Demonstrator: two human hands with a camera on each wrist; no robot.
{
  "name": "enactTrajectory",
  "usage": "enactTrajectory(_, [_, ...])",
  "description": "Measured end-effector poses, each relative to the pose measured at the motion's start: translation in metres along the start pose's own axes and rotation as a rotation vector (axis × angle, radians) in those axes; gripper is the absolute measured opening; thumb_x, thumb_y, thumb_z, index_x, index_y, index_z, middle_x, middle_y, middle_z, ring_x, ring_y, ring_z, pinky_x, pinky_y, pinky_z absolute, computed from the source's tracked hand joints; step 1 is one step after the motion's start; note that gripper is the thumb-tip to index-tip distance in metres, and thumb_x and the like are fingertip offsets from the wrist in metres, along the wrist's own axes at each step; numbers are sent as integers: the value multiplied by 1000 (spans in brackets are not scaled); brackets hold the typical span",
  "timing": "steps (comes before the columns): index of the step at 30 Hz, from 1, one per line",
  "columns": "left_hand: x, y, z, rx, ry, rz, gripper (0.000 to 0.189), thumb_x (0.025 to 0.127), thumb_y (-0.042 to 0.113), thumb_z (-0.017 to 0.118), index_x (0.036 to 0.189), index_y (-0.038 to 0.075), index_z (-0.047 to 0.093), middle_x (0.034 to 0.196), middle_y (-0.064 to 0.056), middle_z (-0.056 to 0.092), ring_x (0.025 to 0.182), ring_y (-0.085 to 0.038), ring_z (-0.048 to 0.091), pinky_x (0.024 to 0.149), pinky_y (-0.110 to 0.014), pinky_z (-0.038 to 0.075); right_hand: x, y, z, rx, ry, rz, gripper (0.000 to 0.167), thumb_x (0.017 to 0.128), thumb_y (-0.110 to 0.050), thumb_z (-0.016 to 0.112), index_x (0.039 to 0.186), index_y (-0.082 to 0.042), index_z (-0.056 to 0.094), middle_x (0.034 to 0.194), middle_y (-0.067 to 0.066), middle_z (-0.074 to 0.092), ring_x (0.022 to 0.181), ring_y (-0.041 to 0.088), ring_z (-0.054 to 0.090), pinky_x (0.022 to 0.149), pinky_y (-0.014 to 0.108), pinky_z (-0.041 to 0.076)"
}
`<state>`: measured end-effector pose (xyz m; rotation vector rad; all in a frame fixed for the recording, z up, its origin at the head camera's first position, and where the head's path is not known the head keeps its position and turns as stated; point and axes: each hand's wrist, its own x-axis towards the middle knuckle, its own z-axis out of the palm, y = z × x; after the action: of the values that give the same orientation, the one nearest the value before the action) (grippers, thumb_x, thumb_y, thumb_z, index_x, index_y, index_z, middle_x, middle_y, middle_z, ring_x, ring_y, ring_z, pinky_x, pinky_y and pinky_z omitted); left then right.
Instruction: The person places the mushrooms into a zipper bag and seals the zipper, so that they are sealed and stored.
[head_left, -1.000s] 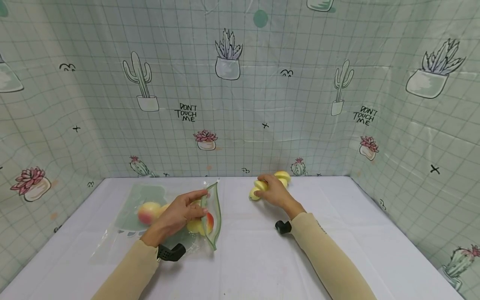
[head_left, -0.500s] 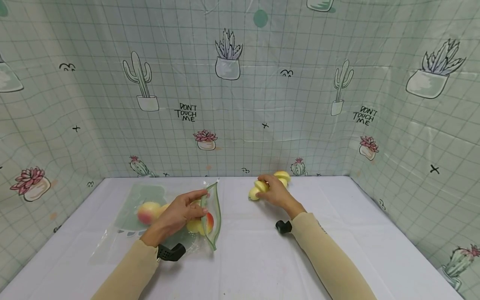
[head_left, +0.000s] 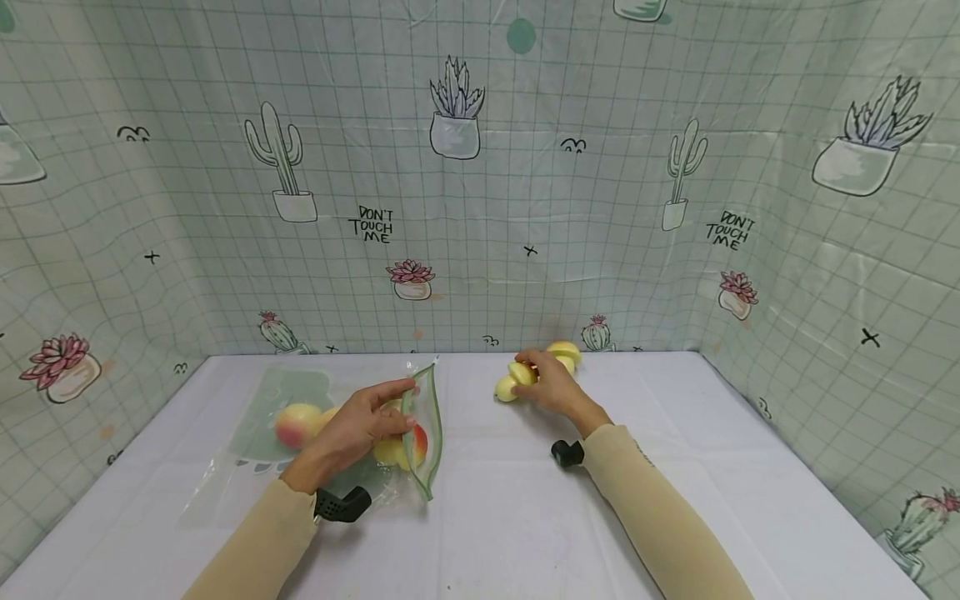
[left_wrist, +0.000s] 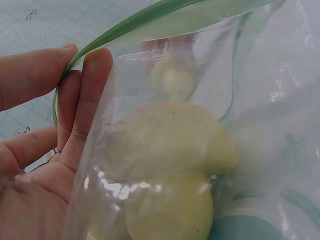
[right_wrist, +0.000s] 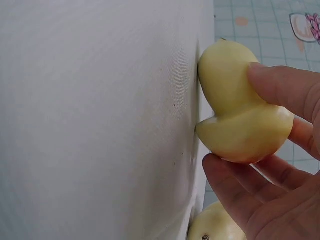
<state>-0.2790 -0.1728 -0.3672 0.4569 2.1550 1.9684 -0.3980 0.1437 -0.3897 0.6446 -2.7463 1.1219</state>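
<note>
My left hand (head_left: 360,429) pinches the green-edged mouth of a clear zip bag (left_wrist: 280,100) between thumb and fingers, holding it partly raised. Inside the bag lie pale yellow, red-blushed fruits (head_left: 297,425), one shaped like a mushroom in the left wrist view. To the right, my right hand (head_left: 553,382) grips a yellow mushroom-shaped fruit (right_wrist: 245,115) with a faint red blush; thumb on one side, fingers on the other. In the right wrist view it appears to touch the white tabletop. Another yellow fruit (head_left: 566,354) sits just behind this hand, partly hidden.
A white cloth covers the table (head_left: 495,533). Behind and at both sides hangs a green grid-patterned curtain (head_left: 480,208) printed with cacti; the fruits on the right lie near its foot. A black wrist device (head_left: 342,505) is on the left forearm.
The yellow fruit in my right hand has shifted slightly left and tilted a little. The left hand and the bag have stayed in place.
</note>
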Motion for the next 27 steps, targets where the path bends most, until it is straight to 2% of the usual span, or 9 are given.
enactTrajectory(3, [0,0,0,-9,-1,-2,69,85,2,68,146,-2,34,122,-16,46,72,-7,53,68,-21,47,0,0,0,11,-3,10,51,80,-11,76,126,-2,55,122,13,56,108,29,52,94,43,42])
enactTrajectory(9, [0,0,0,2,-5,-1,69,86,2,67,146,-2,33,116,-13,51,71,-7,52,68,-21,47,0,-2,0,12,5,9,51,80,-11,76,126,-2,56,122,12,57,108,29,52,94,42,42])
enactTrajectory(12, [0,0,0,-4,-7,-6,70,86,3,67,147,-1,33,123,-19,48,72,-8,52,69,-21,47,0,-5,0,20,7,5,51,80,-11,76,126,-2,56,121,12,58,107,29,53,94,42,42])
enactTrajectory(15, [-1,0,0,-18,-11,-11,70,86,2,67,147,-1,31,137,-23,39,73,-8,53,70,-21,47,0,-7,1,29,6,5,52,81,-11,76,127,-3,56,121,10,58,108,28,53,95,42,42])
enactTrajectory(19, [-1,1,0,-20,-15,-9,70,87,2,67,147,-2,31,144,-23,34,74,-8,54,70,-21,47,0,-11,1,37,5,-18,52,80,-11,76,127,-2,55,121,11,58,108,28,53,96,44,42])
enactTrajectory(25, [0,1,1,-17,-18,3,70,87,1,66,147,-3,31,135,-26,40,74,-8,56,69,-21,48,0,-16,3,43,-6,-52,52,80,-10,77,126,-1,55,121,11,58,107,28,54,95,45,44])
enactTrajectory(27, [0,0,0,-17,-21,3,70,87,1,66,147,-3,31,129,-23,44,73,-8,55,69,-22,48,-1,-19,3,43,-12,-58,52,80,-10,77,126,-2,56,121,11,58,107,28,55,95,45,44])
